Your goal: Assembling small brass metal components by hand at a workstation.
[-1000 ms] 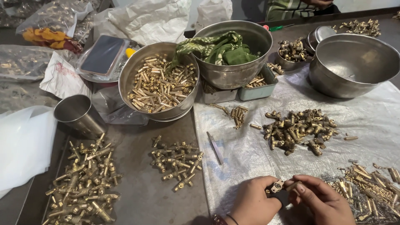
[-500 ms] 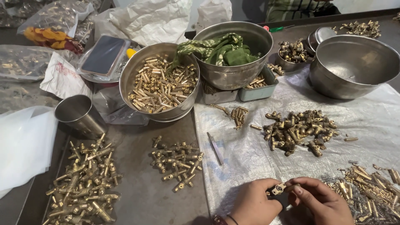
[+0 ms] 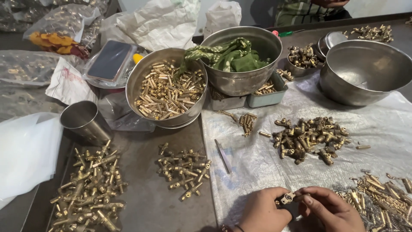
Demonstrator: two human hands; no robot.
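- Across a dark counter [image 3: 150, 206], seen from above, lie steel bowls, plastic bags and heaps of small brass parts.
- At the right, a woven white sheet [image 3: 257, 163] covers the counter, and both hands work at its near edge.
- At the far right stands a large empty steel bowl [image 3: 365, 71].
- Behind centre, a second steel bowl [image 3: 242, 81] holds a crumpled green cloth [image 3: 227, 53].
- Left of it, touching, a third bowl [image 3: 141, 81] is filled with short brass tubes [image 3: 167, 90].
- Near the left edge, a small steel cup [image 3: 83, 120] lies tilted beside a white plastic bag.
- At the lower left sits a big pile of brass T-shaped fittings [image 3: 88, 189]; a smaller pile [image 3: 184, 169] lies just right of it.
- On the sheet, a heap of brass elbow pieces [image 3: 309, 137] rests well beyond the hands, and a spread of thin brass rods [image 3: 382, 193] lies just beside the right hand.
- At the bottom edge, the left hand [image 3: 259, 212] and the right hand [image 3: 332, 210] are close together, fingers curled.
- Between their fingertips they pinch one small brass fitting [image 3: 286, 198], both hands touching it, held just above the sheet; a dark object under it is too hidden to identify.
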